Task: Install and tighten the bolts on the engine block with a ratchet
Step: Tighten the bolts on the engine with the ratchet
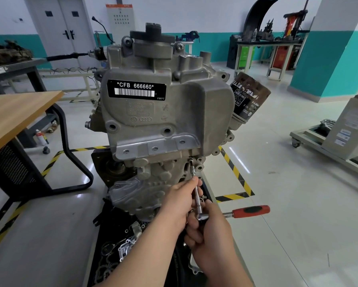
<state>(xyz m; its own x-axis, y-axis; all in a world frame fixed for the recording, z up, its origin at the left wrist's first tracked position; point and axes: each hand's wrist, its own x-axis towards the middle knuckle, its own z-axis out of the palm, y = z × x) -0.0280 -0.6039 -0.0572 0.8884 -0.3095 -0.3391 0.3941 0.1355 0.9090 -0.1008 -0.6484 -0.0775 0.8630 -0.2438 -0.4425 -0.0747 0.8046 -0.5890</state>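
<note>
L hand [179, 200]: extension bar [195, 188] pinched | R hand [210, 228]: ratchet [236, 213] head gripped | bar tip seated on engine block [153, 112]

A wooden-topped surface [18, 108] on black legs stands at nine o'clock, with a spray can [41, 137] on the floor beneath it. Grey double doors [64, 27] are at eleven o'clock, a cluttered workbench [267, 41] at one o'clock, and yellow-black floor tape [236, 172] at four o'clock.

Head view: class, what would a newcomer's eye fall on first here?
The grey engine block fills the centre, its black CFB 666660 label high on the front. Below it, the left hand pinches a slim extension bar while the right hand grips the ratchet at its head, red handle pointing right.
</note>
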